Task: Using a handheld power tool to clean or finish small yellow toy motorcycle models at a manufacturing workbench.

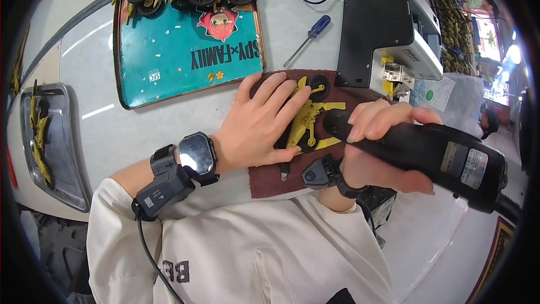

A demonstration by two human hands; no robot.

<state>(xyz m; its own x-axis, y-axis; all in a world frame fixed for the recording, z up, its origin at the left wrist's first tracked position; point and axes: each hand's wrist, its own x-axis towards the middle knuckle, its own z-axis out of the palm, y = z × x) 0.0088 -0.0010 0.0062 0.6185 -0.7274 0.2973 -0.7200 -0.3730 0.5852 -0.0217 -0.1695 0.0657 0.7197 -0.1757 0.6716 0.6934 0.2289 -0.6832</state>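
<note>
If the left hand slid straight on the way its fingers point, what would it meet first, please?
Probably the black wheel of the yellow plastic toy vehicle under the left hand, then the black box-shaped machine; depth is unclear.

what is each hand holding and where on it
The right hand wraps the black electric screwdriver around its barrel. The left hand presses flat on the yellow toy vehicle, pinning its body.

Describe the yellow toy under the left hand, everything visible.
The yellow toy vehicle looks like moulded plastic: a slim frame with black wheels, one clear at its far end, and flat fin-like pieces sticking out right. It lies flat on a dark red cloth mat. The left hand presses its fingers on it; the black electric screwdriver, gripped by the right hand, meets its right side.
</note>
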